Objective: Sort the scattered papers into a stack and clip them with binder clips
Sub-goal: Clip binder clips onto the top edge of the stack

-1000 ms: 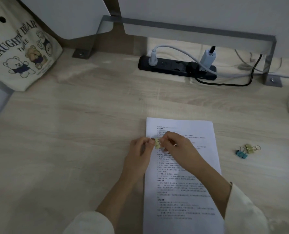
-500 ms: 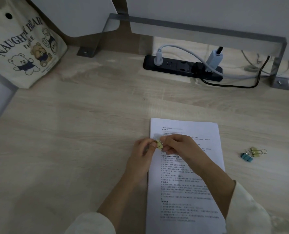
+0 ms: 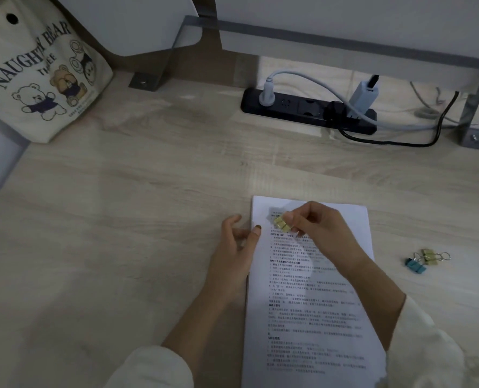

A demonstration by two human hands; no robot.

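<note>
The person wears a loose cream-white top with 2 long sleeves. The left sleeve (image 3: pixel 154 368) and the right sleeve (image 3: pixel 426 345) both end well above the wrists, leaving the forearms uncovered. The cloth looks soft and fairly thick, bunched in rounded folds at the sleeve ends, and the right one has a rough, fuzzy edge; the left hand (image 3: pixel 232 250) and right hand (image 3: pixel 325 228) are bare.

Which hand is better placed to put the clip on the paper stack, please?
Right. The right hand pinches the yellow clip above the top left corner of the paper stack. The left hand holds no clip; its thumb rests on the stack's left edge, better for steadying it.
</note>
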